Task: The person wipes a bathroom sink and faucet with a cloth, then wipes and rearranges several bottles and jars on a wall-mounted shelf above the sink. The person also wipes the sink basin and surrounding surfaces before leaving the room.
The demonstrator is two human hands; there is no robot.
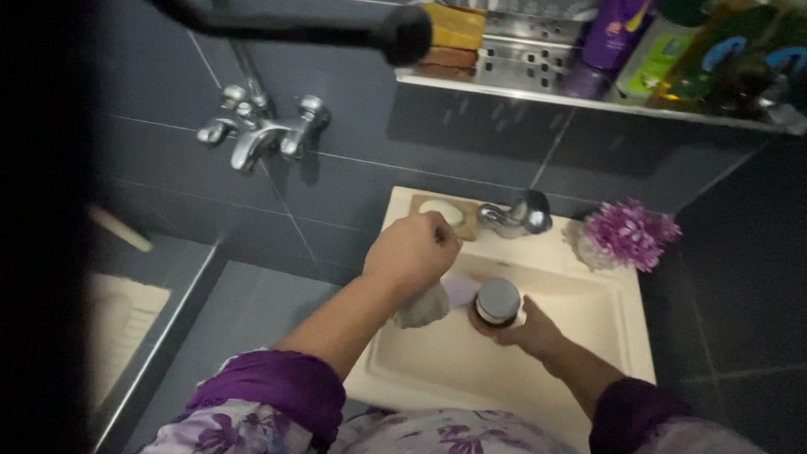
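Both hands raised in front of the body, forearms bare, purple sleeves pushed back.

Left hand [412, 252]: closed in a loose fist, knuckles up, fingers curled inward and downward, wrist bent slightly; forearm runs diagonally from lower left. Right hand [525, 332]: lower and closer to the body, palm turned inward, fingers wrapped in a sideways grip, thumb on the near side; forearm enters from lower right.

The jar [496, 304] looks like dark glass with a dull metal lid. The cloth [423, 307] is soft, pale fabric. The basin [626, 311] is smooth, glossy cream ceramic; the tap [514, 216] at its back edge is polished chrome. The wall tiles [353, 181] are matt dark grey.
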